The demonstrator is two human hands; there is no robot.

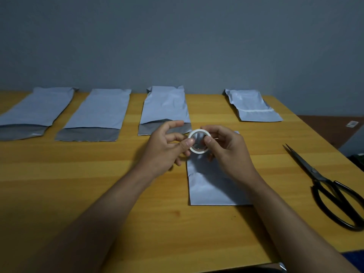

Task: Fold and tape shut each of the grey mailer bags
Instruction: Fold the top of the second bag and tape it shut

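Working over a wooden table point(78, 184), with four grey bags ranged along its far edge from 10 to 1 o'clock; three lie with dark open flaps toward the person, the one at 1 o'clock point(254, 107) already carries a white strip across it. Nearest bag point(212, 186) lies dead centre under the hands, long axis running 12 to 6, its far end hidden behind them. Scissors point(325, 184) sit at 3 o'clock, well apart, closer to the right hand. Both hands hold the tape roll point(199, 141) above the bag's far end: right hand point(226, 148) grips it from the 3 o'clock side, left hand point(163, 148) pinches its 9 o'clock rim with the thumb. Likely hunting the loose tape end; cannot tell whether it is lifted.
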